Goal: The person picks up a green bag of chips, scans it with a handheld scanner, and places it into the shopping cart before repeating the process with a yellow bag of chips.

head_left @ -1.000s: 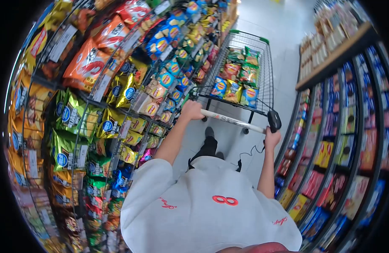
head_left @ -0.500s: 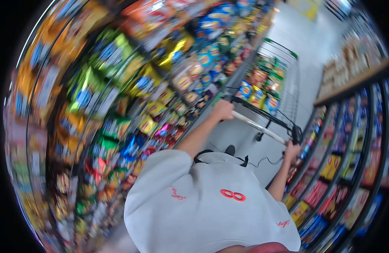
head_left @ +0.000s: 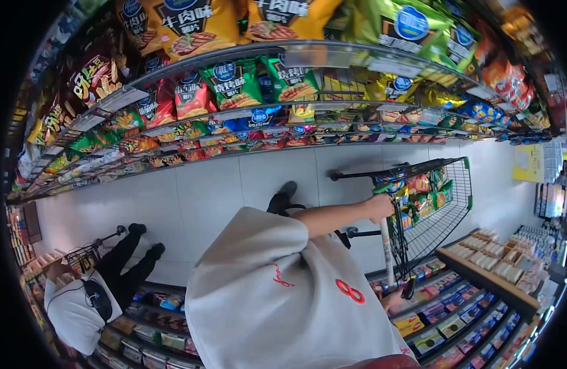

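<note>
A shopping cart point(head_left: 440, 224) with a wire basket and green corner pieces stands to my right. Several colourful snack bags point(head_left: 424, 200) lie in it. My left hand point(head_left: 382, 208) is closed round the near-shelf end of the pale push handle point(head_left: 387, 252), arm stretched out. At the handle's other end, my right hand point(head_left: 394, 299) is wrapped round it, partly hidden by my white shirt point(head_left: 283, 295).
Shelves of chip bags point(head_left: 234, 86) curve across the top. Lower right are shelves of boxed goods point(head_left: 455, 320) and a wooden display stand point(head_left: 489, 277). Another person point(head_left: 83, 307) in a white top stands at left beside a second cart point(head_left: 83, 258). Grey tiled floor point(head_left: 210, 184) runs between.
My view has swung left, so the chip shelves now span the top and another person shows at left. Both hands stay on the cart handle.
</note>
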Available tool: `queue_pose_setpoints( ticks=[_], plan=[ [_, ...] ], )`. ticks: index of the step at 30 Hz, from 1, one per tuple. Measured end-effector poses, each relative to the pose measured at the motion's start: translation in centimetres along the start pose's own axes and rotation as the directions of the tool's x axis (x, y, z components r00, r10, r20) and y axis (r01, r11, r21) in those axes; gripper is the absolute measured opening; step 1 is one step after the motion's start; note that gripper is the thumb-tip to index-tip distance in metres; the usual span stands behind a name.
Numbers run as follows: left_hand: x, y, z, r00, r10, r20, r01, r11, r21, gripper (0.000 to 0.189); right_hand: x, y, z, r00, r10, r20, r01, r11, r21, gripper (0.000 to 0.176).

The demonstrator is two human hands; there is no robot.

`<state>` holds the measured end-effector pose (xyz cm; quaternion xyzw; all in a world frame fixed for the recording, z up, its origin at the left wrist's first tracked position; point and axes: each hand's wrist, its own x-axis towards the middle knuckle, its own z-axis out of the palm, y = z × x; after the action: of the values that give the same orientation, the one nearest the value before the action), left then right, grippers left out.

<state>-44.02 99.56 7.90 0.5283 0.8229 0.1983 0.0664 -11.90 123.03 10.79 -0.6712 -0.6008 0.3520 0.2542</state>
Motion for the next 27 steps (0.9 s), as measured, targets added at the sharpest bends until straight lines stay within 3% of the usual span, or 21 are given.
queue_pose_setpoints(
  ticks=[1, 3, 4, 5, 6, 8, 11, 14, 15, 18, 19, 22, 24, 26, 27],
  plan=[
    [-1.6, 0.1, 0.0, 1.0, 0.012, -0.027, -0.013, 1.0, -0.015, 0.013, -2.4, -1.0, -0.2, 0.983, 0.18, 0.025, -0.182, 0.976, 0.122, 0.042],
    [-4.6, -0.2, -0.4, 0.998, 0.023, -0.062, -0.026, 0.999, -0.039, 0.012, 7.1, 9.4, -0.4, 0.998, -0.063, 0.031, 0.062, 0.998, 0.031, 0.04],
    [-6.0, -0.1, -0.7, 0.997, 0.022, -0.068, -0.025, 0.998, -0.053, 0.011, 4.3, 8.4, -0.5, 0.983, -0.183, 0.033, 0.183, 0.983, -0.011, 0.038],
    [-7.6, 0.2, -1.0, 0.997, 0.02, -0.072, -0.026, 0.997, -0.07, 0.011, 1.2, 7.7, -1.0, 0.995, -0.097, 0.002, 0.097, 0.995, 0.018, 0.036],
    [-9.1, 0.4, -1.6, 0.999, 0.012, -0.039, -0.016, 0.996, -0.093, 0.01, 0.8, 8.8, -1.1, 0.982, -0.186, -0.046, 0.185, 0.982, -0.025, 0.032],
    [-11.8, 0.1, -3.0, 0.999, 0.015, 0.033, -0.011, 0.993, -0.119, 0.01, -5.3, 6.0, -1.9, 0.993, -0.12, -0.011, 0.118, 0.986, -0.119, 0.029],
    [-14.5, -0.4, -1.8, 0.999, 0.025, 0.019, -0.023, 0.994, -0.103, 0.013, -5.9, 8.9, -2.2, 0.986, -0.166, -0.006, 0.16, 0.96, -0.228, 0.03],
    [-17.6, -0.6, -1.7, 0.998, 0.008, 0.055, -0.002, 0.995, -0.098, 0.014, -9.2, 9.6, -2.2, 0.993, -0.103, 0.06, 0.099, 0.993, 0.066, 0.033],
    [-18.5, -0.7, -2.0, 0.997, -0.001, 0.074, 0.008, 0.996, -0.084, 0.015, -9.2, 10.5, -2.3, 0.994, -0.107, 0.01, 0.107, 0.993, -0.047, 0.033],
    [-21.5, -0.5, -3.6, 0.999, -0.015, 0.051, 0.018, 0.999, -0.048, 0.016, -12.7, 10.4, -2.9, 0.977, -0.212, -0.014, 0.207, 0.966, -0.154, 0.032],
    [-22.2, -0.5, -4.0, 0.996, -0.031, 0.08, 0.034, 0.999, -0.041, 0.016, -14.5, 9.5, -3.1, 0.986, -0.166, -0.002, 0.163, 0.975, -0.152, 0.028],
    [-23.8, -0.3, -4.9, 0.986, -0.075, 0.151, 0.076, 0.997, -0.002, 0.019, -16.9, 10.2, -3.4, 0.969, -0.245, -0.031, 0.246, 0.969, 0.03, 0.025],
    [-24.4, 0.3, -4.9, 0.981, -0.102, 0.162, 0.098, 0.995, 0.033, 0.021, -16.7, 12.1, -3.3, 0.96, -0.261, -0.096, 0.262, 0.965, -0.003, 0.023],
    [-25.2, 0.2, -3.9, 0.987, -0.107, 0.119, 0.1, 0.993, 0.064, 0.022, -19.3, 11.0, -3.9, 0.974, -0.217, -0.06, 0.224, 0.958, 0.177, 0.025],
    [-25.6, 0.0, -3.8, 0.989, -0.104, 0.1, 0.096, 0.992, 0.082, 0.023, -18.8, 12.7, -3.6, 0.965, -0.257, -0.05, 0.262, 0.955, 0.142, 0.027]
  ],
)
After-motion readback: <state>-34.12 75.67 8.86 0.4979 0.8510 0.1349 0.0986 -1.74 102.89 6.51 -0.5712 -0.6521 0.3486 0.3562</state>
